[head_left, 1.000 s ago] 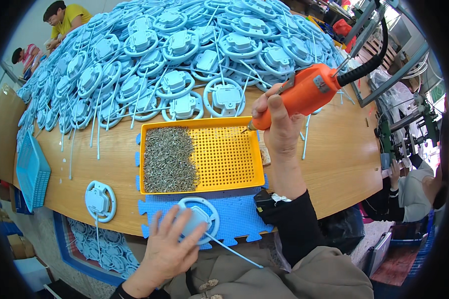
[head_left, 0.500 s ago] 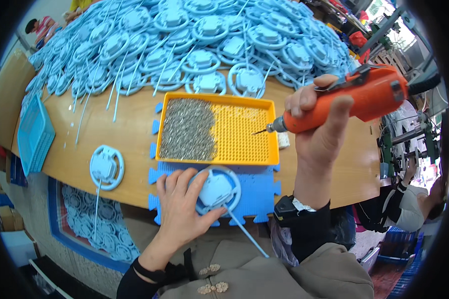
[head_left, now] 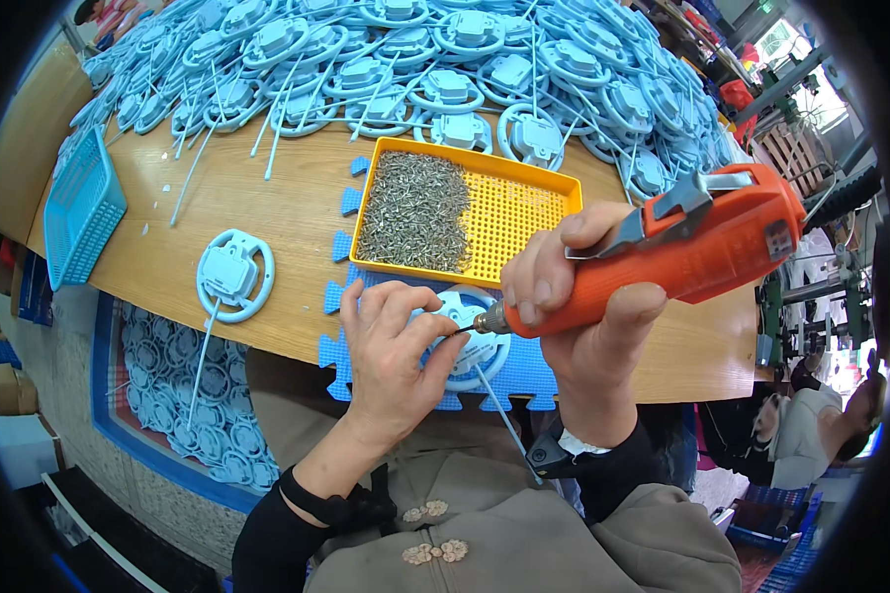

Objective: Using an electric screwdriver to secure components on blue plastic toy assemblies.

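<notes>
My right hand (head_left: 591,364) grips an orange-red electric screwdriver (head_left: 707,242), whose thin dark bit (head_left: 471,328) points left. At the bit's tip, the thumb and forefinger of my left hand (head_left: 381,351) are pinched together; what they hold, if anything, is too small to make out. Below the bit lies a light blue plastic wheel-shaped part (head_left: 483,354) with a thin rod pointing toward me, partly covered by my hands. It rests on a blue foam mat (head_left: 529,376). Just beyond is a yellow tray (head_left: 569,185), its left half heaped with small metal screws (head_left: 415,212).
Another blue wheel part (head_left: 232,272) lies on the wooden table (head_left: 168,237) to the left, near a blue basket (head_left: 87,212). A big pile of such parts (head_left: 455,84) covers the far side. Below left, a blue-rimmed bin (head_left: 158,460) holds more. A person (head_left: 806,430) sits at right.
My right hand has brought the screwdriver down and left, over the wheel part. My left hand has gone from resting spread on that part to a pinch at the bit's tip. The view has shifted slightly.
</notes>
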Motion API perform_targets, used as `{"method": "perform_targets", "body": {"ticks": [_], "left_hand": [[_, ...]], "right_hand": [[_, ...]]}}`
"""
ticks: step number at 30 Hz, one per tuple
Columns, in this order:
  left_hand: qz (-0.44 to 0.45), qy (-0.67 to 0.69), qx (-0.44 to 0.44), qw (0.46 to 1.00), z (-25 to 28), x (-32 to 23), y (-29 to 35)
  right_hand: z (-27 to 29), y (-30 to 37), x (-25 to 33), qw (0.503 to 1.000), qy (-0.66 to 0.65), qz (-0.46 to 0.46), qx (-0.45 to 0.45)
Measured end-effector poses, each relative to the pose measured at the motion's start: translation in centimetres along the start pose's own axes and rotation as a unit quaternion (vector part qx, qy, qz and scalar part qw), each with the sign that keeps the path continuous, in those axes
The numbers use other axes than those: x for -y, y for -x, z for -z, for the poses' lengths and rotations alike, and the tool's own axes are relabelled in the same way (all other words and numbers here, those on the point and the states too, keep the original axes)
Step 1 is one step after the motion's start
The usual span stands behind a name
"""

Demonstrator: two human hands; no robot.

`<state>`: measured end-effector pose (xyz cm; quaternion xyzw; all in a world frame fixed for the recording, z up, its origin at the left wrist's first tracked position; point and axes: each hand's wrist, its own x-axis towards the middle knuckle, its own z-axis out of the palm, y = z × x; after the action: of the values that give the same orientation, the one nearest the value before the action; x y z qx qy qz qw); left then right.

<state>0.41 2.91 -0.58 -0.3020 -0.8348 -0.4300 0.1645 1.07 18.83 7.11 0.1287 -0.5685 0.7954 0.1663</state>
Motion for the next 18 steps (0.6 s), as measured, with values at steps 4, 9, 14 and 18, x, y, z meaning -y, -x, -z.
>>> {"method": "perform_targets", "body": {"ticks": [4,9,14,18], "left_hand": [[-0.015,0.021,-0.003,1.0,0.0,0.3,0.2],[-0.034,0.015,0.028,0.999,0.7,0.3,-0.1],[0.022,0.004,0.058,0.998,0.8,-0.1,-0.3],[0.071,-0.033,0.097,0.992,0.5,-0.4,0.4]], "right_hand": [[-0.1,0.2,0.0,1.0,0.0,-0.005,0.015],[0.0,0.0,0.1,0.999,-0.016,0.001,0.051],[-0.1,-0.1,-0.5,0.994,-0.104,-0.017,0.035],[0.3,-0.3,-1.1,0.999,0.021,-0.038,0.032]]}}
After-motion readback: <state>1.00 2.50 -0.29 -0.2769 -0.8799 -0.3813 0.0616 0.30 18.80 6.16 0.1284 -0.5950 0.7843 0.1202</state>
